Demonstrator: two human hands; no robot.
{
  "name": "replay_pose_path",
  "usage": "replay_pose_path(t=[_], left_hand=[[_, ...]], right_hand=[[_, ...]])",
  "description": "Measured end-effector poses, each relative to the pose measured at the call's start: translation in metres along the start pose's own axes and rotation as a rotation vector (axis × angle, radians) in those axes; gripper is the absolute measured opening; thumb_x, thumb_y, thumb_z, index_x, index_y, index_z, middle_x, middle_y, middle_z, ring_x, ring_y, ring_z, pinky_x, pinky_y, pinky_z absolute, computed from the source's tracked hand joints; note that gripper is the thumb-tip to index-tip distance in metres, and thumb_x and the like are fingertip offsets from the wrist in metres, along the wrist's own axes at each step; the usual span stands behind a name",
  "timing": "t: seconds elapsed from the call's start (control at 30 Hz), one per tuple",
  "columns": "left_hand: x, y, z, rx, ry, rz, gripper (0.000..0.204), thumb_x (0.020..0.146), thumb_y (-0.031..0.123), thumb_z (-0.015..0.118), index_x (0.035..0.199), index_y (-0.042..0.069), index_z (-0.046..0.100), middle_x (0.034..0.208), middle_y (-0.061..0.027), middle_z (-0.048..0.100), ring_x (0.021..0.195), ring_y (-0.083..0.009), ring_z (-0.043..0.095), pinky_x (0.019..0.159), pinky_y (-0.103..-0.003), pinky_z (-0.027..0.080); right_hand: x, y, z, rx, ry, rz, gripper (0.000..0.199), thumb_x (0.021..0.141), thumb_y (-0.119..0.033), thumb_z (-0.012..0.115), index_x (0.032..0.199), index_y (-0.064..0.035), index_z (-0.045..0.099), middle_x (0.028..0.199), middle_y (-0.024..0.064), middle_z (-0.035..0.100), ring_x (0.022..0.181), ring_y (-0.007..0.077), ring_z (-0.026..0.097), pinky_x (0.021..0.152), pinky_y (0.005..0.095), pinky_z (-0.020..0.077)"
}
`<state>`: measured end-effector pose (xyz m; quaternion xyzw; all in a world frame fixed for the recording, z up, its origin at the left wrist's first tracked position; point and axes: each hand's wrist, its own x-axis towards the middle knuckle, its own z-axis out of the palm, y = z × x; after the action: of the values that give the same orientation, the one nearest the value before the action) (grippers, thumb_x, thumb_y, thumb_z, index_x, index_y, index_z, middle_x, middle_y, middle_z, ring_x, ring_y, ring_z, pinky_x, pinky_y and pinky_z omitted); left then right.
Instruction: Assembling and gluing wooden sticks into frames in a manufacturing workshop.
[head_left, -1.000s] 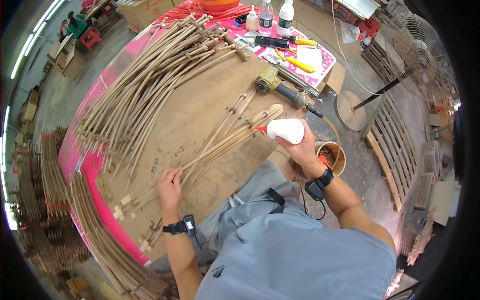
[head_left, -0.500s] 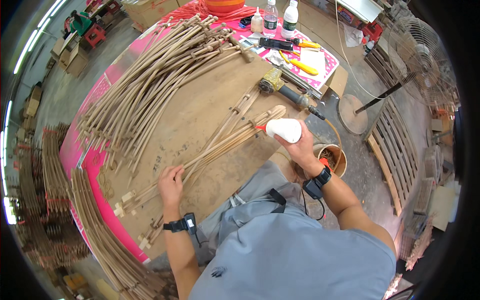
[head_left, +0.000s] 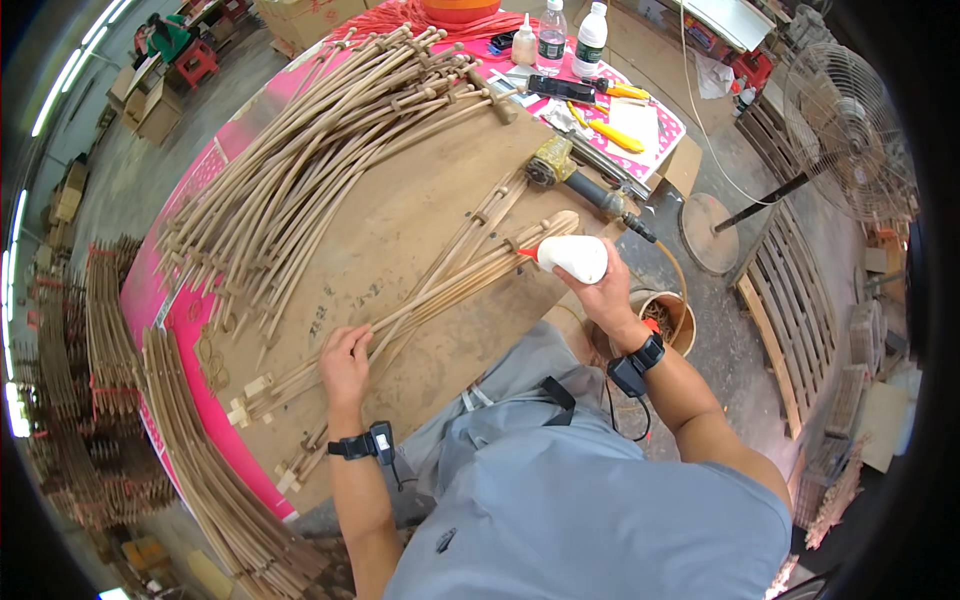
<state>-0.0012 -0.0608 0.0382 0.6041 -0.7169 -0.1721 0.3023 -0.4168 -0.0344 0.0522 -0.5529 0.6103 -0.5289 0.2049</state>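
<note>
My right hand [head_left: 602, 288] is closed round a white squeeze bottle [head_left: 575, 258], which lies tilted with its red nozzle pointing left. The nozzle tip is close to the upper end of a bundle of thin wooden rods [head_left: 470, 285] with small wooden collars; whether it touches them I cannot tell. My left hand [head_left: 345, 364] is closed on the rods near their lower end, fingers bent over them, partly hiding which ones it grips. The bundle lies across a brown board [head_left: 420, 185] on the table.
A big pile of similar rods [head_left: 330, 150] covers the table's far left. A pneumatic tool [head_left: 580, 180] with a hose rests at the board's right edge. Beyond are bottles [head_left: 590, 42] and yellow-handled tools [head_left: 615, 135]. On the right stand a bucket [head_left: 680, 320] and a fan [head_left: 850, 130].
The view has shifted slightly. Both hands keep their holds, and the bottle's nozzle stays near the upper end of the rods.
</note>
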Motion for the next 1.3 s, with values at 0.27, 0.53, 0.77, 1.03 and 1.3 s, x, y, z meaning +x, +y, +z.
replay_pose_path(t=[0.27, 0.53, 0.77, 1.03, 1.3], left_hand=[[0.002, 0.000, -0.001, 0.013, 0.004, 0.002, 0.013, 0.088, 0.011, 0.073, 0.098, 0.004, 0.078, 0.096, -0.0134, 0.070, 0.091, -0.0332, 0.067, 0.082, -0.039, 0.053], [0.000, 0.002, -0.001, 0.023, 0.004, 0.002, 0.013, 0.089, 0.010, 0.073, 0.099, 0.003, 0.077, 0.095, -0.0133, 0.070, 0.087, -0.0316, 0.067, 0.079, -0.038, 0.052], [-0.001, 0.003, -0.003, 0.006, 0.015, -0.010, 0.013, 0.088, 0.012, 0.074, 0.098, 0.005, 0.078, 0.095, -0.0124, 0.071, 0.089, -0.0320, 0.067, 0.080, -0.038, 0.053], [0.000, 0.007, -0.003, 0.020, 0.013, -0.047, 0.013, 0.090, 0.014, 0.073, 0.098, 0.006, 0.078, 0.095, -0.0092, 0.071, 0.088, -0.0290, 0.068, 0.078, -0.036, 0.053], [0.000, 0.002, 0.001, -0.012, 0.054, -0.038, 0.013, 0.090, 0.018, 0.073, 0.097, 0.008, 0.079, 0.093, -0.0076, 0.071, 0.087, -0.0293, 0.068, 0.077, -0.037, 0.053]], right_hand=[[0.003, 0.001, 0.000, 0.018, -0.001, -0.008, 0.049, 0.079, -0.021, 0.091, 0.116, -0.0024, 0.063, 0.102, 0.0115, 0.076, 0.096, 0.0213, 0.075, 0.083, 0.0336, 0.0572], [0.003, -0.005, -0.003, -0.071, -0.016, -0.043, 0.049, 0.079, -0.026, 0.090, 0.113, -0.0022, 0.065, 0.101, 0.0139, 0.076, 0.095, 0.0280, 0.075, 0.081, 0.0361, 0.0573], [0.004, -0.013, -0.005, -0.116, -0.055, -0.090, 0.048, 0.079, -0.024, 0.091, 0.113, -0.0023, 0.065, 0.101, 0.0139, 0.075, 0.094, 0.0280, 0.075, 0.080, 0.0360, 0.0574], [-0.004, -0.046, 0.018, 0.249, -0.193, 0.066, 0.047, 0.079, -0.017, 0.091, 0.114, -0.0038, 0.064, 0.106, 0.0086, 0.074, 0.099, 0.0173, 0.070, 0.088, 0.0319, 0.0551], [-0.019, -0.069, 0.075, 0.166, -0.455, -0.063, 0.055, 0.076, -0.016, 0.093, 0.120, -0.0029, 0.063, 0.116, 0.0112, 0.072, 0.105, 0.0209, 0.070, 0.090, 0.0339, 0.0553]])
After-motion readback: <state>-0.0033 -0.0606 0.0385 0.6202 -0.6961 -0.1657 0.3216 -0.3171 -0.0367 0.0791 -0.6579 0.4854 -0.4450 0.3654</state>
